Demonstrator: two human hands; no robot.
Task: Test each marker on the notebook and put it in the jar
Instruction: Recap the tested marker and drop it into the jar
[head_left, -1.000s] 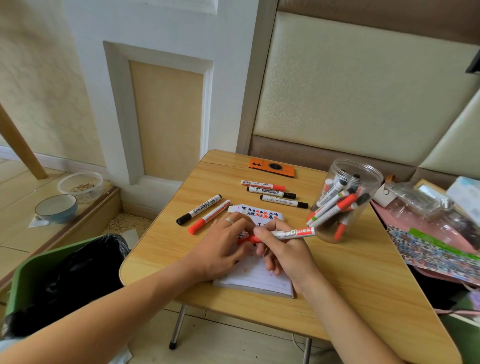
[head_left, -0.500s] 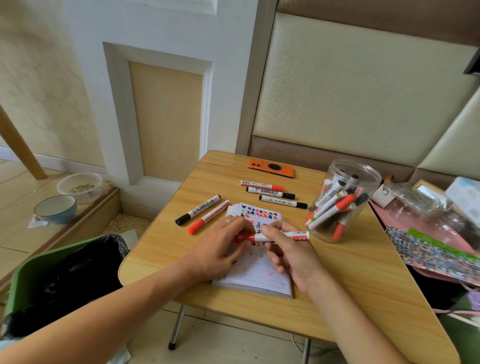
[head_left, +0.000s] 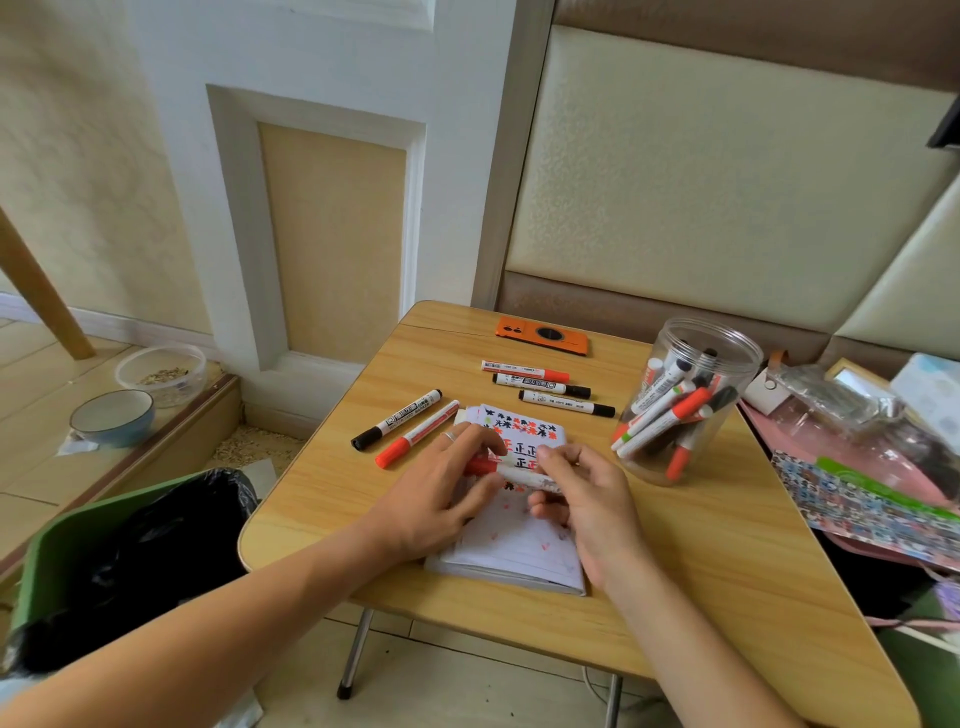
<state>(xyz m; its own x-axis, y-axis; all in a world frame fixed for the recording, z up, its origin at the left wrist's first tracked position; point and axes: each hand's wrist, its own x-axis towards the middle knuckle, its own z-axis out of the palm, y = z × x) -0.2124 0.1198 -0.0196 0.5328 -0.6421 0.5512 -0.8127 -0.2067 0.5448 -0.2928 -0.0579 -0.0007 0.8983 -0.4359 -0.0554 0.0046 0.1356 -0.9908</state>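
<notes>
A white notebook (head_left: 519, 545) with red and black test marks lies open on the wooden table (head_left: 701, 571). Over it I hold a red marker (head_left: 511, 470) level between both hands. My left hand (head_left: 441, 493) grips its red cap end, and my right hand (head_left: 582, 493) pinches the white barrel. A clear plastic jar (head_left: 691, 364) with several markers inside stands to the right. Two loose markers, one black (head_left: 397, 418) and one red (head_left: 418, 434), lie left of the notebook. Three more markers (head_left: 540, 387) lie behind it.
An orange phone (head_left: 543, 335) lies at the table's far edge. Pink bags and patterned sheets (head_left: 862, 467) crowd the right side. A green bin with a black liner (head_left: 130, 561) stands on the floor at the left, with two bowls (head_left: 111, 415) beyond it.
The marker has swung from pointing toward the jar to lying level over the notebook. My left hand has taken hold of its red cap end while my right hand keeps the barrel.
</notes>
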